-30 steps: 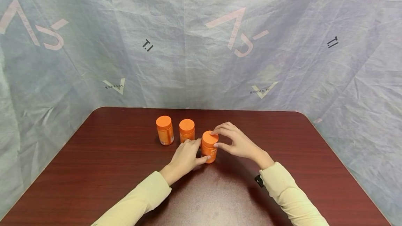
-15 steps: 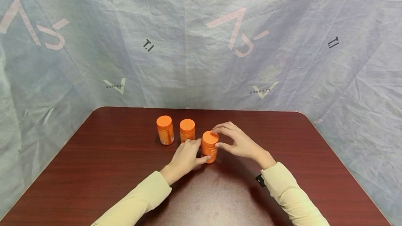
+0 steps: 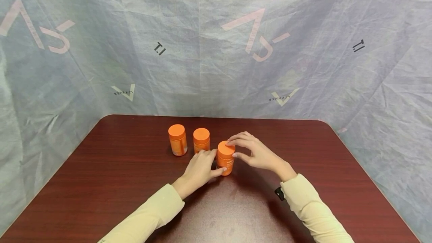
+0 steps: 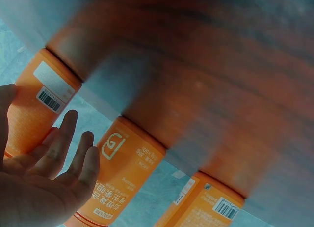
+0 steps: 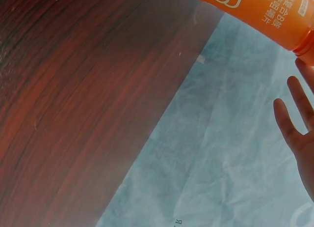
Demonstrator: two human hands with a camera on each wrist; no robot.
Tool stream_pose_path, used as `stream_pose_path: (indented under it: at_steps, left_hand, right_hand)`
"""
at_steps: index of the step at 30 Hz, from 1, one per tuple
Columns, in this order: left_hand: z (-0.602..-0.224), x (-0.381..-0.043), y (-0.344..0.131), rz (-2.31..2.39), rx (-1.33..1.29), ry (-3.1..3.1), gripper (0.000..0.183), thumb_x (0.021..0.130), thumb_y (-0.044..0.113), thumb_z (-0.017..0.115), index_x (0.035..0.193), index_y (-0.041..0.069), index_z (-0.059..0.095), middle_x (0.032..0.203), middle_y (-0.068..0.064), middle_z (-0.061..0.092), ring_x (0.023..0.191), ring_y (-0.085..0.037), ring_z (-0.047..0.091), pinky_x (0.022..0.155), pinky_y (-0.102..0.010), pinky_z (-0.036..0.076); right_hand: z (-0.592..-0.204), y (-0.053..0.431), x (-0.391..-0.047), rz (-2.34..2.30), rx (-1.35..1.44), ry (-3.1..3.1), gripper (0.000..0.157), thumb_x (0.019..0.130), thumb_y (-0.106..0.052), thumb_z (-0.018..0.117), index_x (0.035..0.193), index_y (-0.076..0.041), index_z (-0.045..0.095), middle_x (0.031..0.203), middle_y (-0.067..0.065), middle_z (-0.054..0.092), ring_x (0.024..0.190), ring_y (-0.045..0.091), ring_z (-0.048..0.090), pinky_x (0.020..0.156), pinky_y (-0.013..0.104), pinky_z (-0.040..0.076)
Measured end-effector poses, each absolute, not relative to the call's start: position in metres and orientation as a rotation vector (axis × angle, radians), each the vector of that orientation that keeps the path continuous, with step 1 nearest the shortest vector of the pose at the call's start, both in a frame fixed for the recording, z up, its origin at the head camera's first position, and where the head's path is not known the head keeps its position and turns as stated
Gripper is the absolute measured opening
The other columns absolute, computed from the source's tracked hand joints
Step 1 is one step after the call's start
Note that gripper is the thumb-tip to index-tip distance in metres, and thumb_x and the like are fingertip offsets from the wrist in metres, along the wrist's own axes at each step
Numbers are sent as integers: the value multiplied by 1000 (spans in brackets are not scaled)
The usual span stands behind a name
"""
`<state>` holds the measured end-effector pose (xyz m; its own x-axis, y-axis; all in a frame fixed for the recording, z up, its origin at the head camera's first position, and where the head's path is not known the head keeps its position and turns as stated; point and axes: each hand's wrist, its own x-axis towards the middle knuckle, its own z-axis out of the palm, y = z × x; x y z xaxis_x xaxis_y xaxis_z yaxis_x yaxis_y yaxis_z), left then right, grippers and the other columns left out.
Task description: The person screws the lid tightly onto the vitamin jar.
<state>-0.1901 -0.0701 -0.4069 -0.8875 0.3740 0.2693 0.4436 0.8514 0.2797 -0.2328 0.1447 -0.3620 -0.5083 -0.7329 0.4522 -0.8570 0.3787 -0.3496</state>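
Upright on the table, an orange jar (image 3: 225, 165) with a round orange lid (image 3: 225, 147) stands between my two hands. My left hand (image 3: 198, 168) grips its lower body, thumb across the near side. In the left wrist view this jar (image 4: 37, 109), with a barcode label, is at the left beside the fingers. The right hand (image 3: 258, 153) holds the lid, thumb at its near right edge and fingertips on the far side of its top. Only part of that hand (image 5: 299, 124) shows in the right wrist view, below the jar's lid end.
A second orange jar (image 3: 201, 140) stands just behind my left hand, partly hidden by it. Farther left is a third jar (image 3: 177, 140). The dark red wooden table (image 3: 101, 175) meets a grey printed cloth (image 3: 199, 48) hanging behind and at both sides.
The right thumb has shifted slightly to the right along the lid's edge, and the fingertips have moved a little on its top. The left hand and all three jars stay in place.
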Motion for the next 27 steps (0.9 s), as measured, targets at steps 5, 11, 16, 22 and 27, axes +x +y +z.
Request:
stream_pose_path:
  at_steps: [5,11,16,22,27]
  left_hand:
    - [-407,-190,-70,-507,-633,-2823,56,80,51,63,116,9,55,97,-3,67,82,-20,56,77,-39,47]
    - [-408,-190,-70,-507,-633,-2823,56,80,52,62,116,9,55,97,-2,66,81,-19,55,78,-39,47]
    - [-408,-191,-70,-511,-631,-2822,57,80,52,62,117,9,55,97,-2,66,82,-20,56,78,-39,47]
    - [-407,-190,-70,-515,-633,-2815,57,80,51,63,117,9,54,97,-3,67,85,-21,58,78,-40,48]
    - [-408,-191,-70,-510,-634,-2814,57,80,51,62,117,9,54,97,-3,66,85,-21,58,78,-40,48]
  right_hand:
    - [-363,143,-232,814,1358,-2423,29,80,-24,70,107,-16,62,109,-3,58,105,12,48,89,34,41]
    - [-362,142,-232,809,1316,-2443,32,78,-27,72,106,-17,61,107,-6,57,104,10,47,89,33,41]
    - [-362,145,-232,803,1330,-2464,34,83,-29,67,114,-18,59,115,-4,56,109,11,46,92,36,40]
    - [-362,145,-234,806,1403,-2438,32,89,-19,58,121,-16,56,122,-1,56,114,16,46,95,38,37]
    - [-362,145,-234,814,1433,-2435,33,88,-13,58,121,-16,57,123,0,56,115,17,46,96,38,37]
